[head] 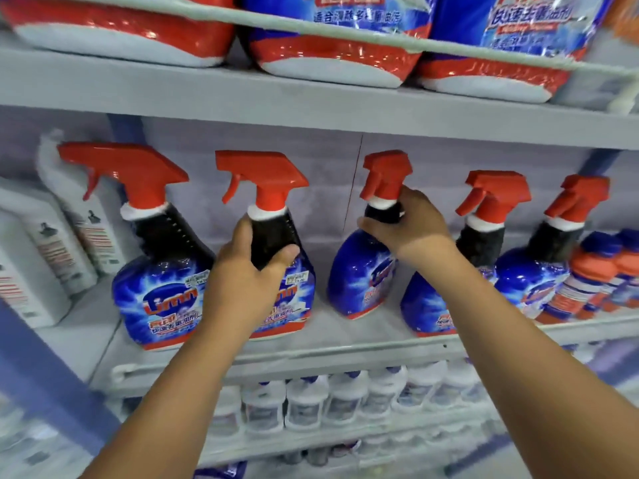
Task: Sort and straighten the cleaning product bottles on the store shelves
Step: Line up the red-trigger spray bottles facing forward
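Several blue spray bottles with red trigger heads stand in a row on the middle shelf (345,350). My left hand (247,271) grips the black neck of the second spray bottle (294,292), whose trigger points left. My right hand (411,224) grips the neck of the third spray bottle (356,271), which leans left with its trigger turned toward me. The leftmost spray bottle (157,292) stands free beside my left hand. Two more spray bottles (428,305) (529,278) stand to the right, partly behind my right forearm.
White bottles (45,243) lean at the shelf's left end. Small orange and blue bottles (594,274) crowd the right end. Large blue and red refill packs (332,60) fill the shelf above. Rows of small white bottles (307,406) line the shelf below.
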A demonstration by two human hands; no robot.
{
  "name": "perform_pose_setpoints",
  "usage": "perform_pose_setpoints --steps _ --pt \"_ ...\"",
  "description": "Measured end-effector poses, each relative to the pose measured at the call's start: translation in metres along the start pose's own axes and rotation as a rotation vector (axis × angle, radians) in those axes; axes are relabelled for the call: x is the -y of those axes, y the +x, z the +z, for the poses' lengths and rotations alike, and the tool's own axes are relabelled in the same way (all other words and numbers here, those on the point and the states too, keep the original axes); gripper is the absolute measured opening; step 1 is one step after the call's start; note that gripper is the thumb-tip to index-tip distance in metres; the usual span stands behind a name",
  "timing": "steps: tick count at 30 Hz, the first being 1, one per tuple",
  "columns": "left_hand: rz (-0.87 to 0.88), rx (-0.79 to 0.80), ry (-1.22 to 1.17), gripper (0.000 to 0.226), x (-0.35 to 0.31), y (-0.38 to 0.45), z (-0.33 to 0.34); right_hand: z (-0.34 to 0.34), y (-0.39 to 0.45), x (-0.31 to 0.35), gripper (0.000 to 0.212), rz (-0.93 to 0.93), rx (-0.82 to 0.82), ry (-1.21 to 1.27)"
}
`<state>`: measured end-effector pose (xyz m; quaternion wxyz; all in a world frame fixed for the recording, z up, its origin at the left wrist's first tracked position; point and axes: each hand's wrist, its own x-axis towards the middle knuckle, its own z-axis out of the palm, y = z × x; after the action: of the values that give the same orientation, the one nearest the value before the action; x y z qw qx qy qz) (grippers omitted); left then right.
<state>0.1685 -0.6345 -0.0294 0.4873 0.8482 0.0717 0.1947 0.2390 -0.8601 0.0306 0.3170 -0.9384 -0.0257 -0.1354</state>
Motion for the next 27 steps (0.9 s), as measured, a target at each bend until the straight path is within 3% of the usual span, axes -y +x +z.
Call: perform_pose_setpoints --steps 7,13,27 --pt "-0.011 0.004 -0.045 0.051 0.001 -0.001 -0.004 -0.006 -0.03 0.005 0.049 -0.155 -0.104 -0.163" --pt "0.014 0.001 -0.028 0.047 -0.003 -0.012 -0.002 -0.02 -0.033 0.0 0.05 -0.22 0.099 -0.037" --pt "0.002 -0.007 -0.052 0.036 -0.015 -0.027 0.004 -0.029 -0.027 -0.015 0.043 -0.303 0.136 -0.071"
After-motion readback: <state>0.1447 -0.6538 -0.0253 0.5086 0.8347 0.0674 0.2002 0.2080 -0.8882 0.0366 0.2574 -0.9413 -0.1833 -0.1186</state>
